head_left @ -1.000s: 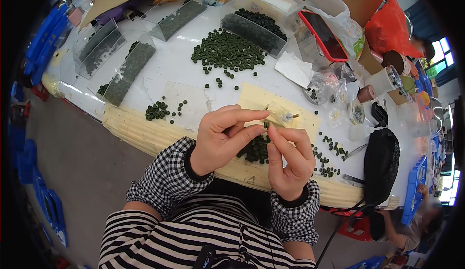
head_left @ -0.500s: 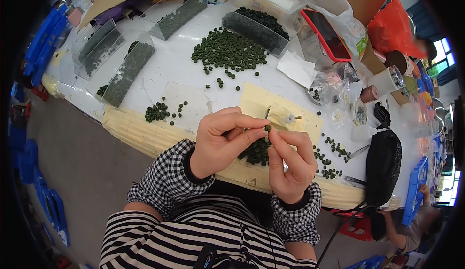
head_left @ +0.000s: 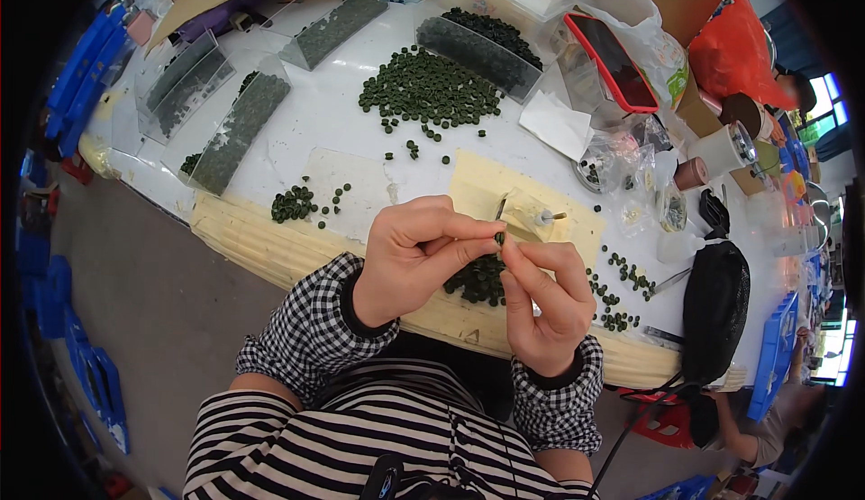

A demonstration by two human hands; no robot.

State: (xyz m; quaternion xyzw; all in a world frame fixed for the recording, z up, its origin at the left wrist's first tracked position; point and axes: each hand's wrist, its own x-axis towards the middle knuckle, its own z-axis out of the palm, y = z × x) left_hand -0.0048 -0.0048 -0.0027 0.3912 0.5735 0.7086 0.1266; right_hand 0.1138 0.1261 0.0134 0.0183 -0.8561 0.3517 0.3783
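Between my fingertips, over the near side of the table, is a small dark green round piece (head_left: 499, 239). My left hand (head_left: 405, 261) pinches it from one side with thumb and forefinger. From the other side my right hand (head_left: 551, 306) closes thumb and forefinger on it. Fingertips cover much of the piece. Partly hidden below the hands lies a heap of similar green pieces (head_left: 474, 284). Just beyond the fingertips, a small clear fixture with a metal pin (head_left: 545, 218) sits on a yellow sheet (head_left: 473, 176).
A big pile of green pieces (head_left: 428, 90) lies mid-table, with smaller groups left (head_left: 293, 204) and right (head_left: 622, 275). Clear bins (head_left: 239, 135) stand behind. A red-cased phone (head_left: 613, 63), tweezers (head_left: 671, 281) and a black pouch (head_left: 716, 311) are at the right.
Both hands keep their pinch on the small green piece. My right hand has shifted very slightly to the right. The whole view has moved a little.
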